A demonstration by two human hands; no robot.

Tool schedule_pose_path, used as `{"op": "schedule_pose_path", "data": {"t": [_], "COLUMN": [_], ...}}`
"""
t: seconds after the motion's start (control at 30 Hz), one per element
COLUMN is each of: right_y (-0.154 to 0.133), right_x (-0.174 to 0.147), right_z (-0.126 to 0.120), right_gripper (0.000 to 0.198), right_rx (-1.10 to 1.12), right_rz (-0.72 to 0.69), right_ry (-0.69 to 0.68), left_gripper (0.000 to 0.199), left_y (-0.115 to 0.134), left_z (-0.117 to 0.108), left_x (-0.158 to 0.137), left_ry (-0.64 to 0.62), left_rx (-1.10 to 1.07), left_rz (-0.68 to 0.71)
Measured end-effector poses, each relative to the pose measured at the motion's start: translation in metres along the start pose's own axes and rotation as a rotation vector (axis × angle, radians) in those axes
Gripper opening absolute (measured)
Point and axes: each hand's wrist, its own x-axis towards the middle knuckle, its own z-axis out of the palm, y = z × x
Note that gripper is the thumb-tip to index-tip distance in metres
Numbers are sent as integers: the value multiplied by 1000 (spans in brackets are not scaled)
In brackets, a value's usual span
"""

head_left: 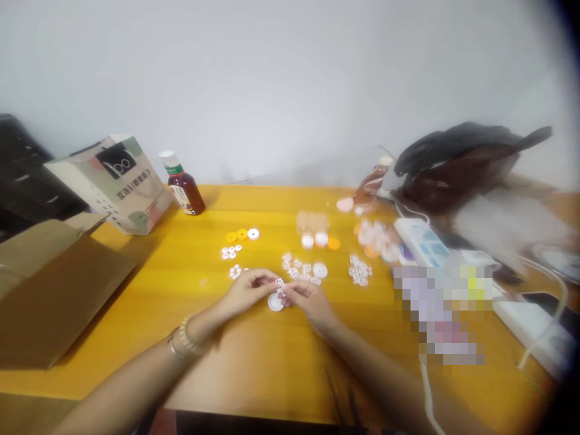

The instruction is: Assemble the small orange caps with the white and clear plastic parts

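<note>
Near the middle of the table, my left hand [249, 291] and my right hand [313, 302] meet. Their fingertips pinch a small white square piece with dark dots [280, 284] between them. Just below it is a round white disc [275, 303], partly covered by my right fingers; whether they touch it I cannot tell. Beyond my hands lies a scatter of similar dotted square pieces [296, 272], with a white disc [319, 270] beside them. Further right is another pile of dotted squares [360, 272]. Small white rings [231, 249] lie in groups at the left.
Yellow discs [237, 235], a row of white discs [314, 240] and a heap of pale round parts [377, 238] lie farther back. An open cardboard box [67, 290], paper bag [122, 187] and dark red bottle [186, 192] stand left. A power strip [423, 241] and cables occupy the right.
</note>
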Motion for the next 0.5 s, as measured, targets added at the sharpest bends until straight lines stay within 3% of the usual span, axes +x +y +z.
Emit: {"op": "schedule_pose_path", "data": {"t": [0.5], "right_y": [0], "right_x": [-4], "right_z": [4], "right_gripper": [22], "right_rx": [-36], "right_rz": [-43], "right_ry": [36], "left_gripper": [27], "left_y": [-1], "left_z": [8], "left_x": [-2], "left_ry": [82], "left_rx": [-50], "left_rz": [25]}}
